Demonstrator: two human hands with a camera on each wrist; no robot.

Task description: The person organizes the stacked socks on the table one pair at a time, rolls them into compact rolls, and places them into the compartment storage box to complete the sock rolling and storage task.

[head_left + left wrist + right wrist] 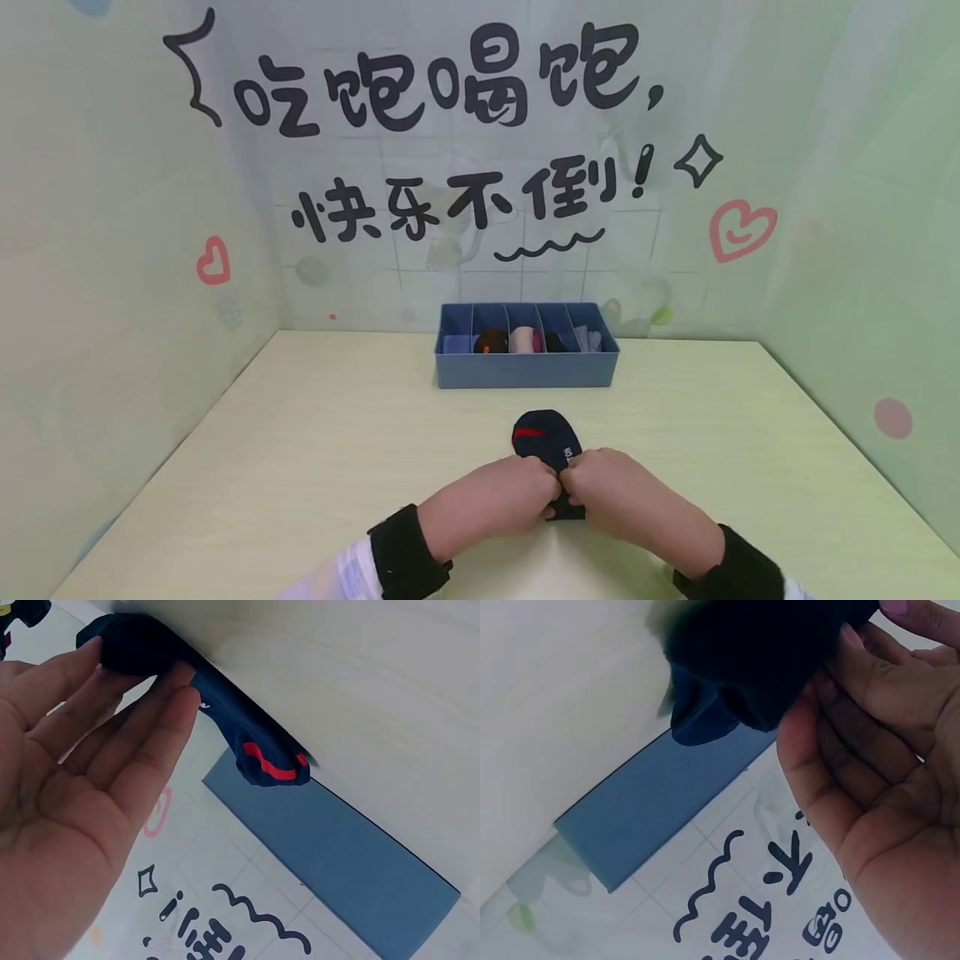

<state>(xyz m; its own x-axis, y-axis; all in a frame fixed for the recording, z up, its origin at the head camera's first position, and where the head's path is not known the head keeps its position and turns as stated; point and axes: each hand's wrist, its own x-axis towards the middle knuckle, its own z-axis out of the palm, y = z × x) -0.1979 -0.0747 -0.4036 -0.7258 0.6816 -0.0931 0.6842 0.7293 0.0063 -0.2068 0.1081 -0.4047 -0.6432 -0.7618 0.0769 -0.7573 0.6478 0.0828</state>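
A dark navy sock [546, 432] with a red stripe and small white lettering lies on the table in front of me, toe end pointing away. My left hand [513, 493] pinches its left edge near the cuff end. From the other side my right hand [617, 493] pinches the sock's right edge, the two hands almost meeting over it. In the left wrist view the sock [251, 727] hangs past the fingertips with its red mark showing. In the right wrist view, thumb and fingers hold the raised dark fabric [757, 660].
Behind the sock stands a blue-grey box [525, 372] with several compartments in a row. Inside are a blue folded piece [456, 344], a brown bundle [491, 341], a white-and-pink roll [522, 339], a black bundle and a greyish one. Printed walls enclose the pale table [315, 425].
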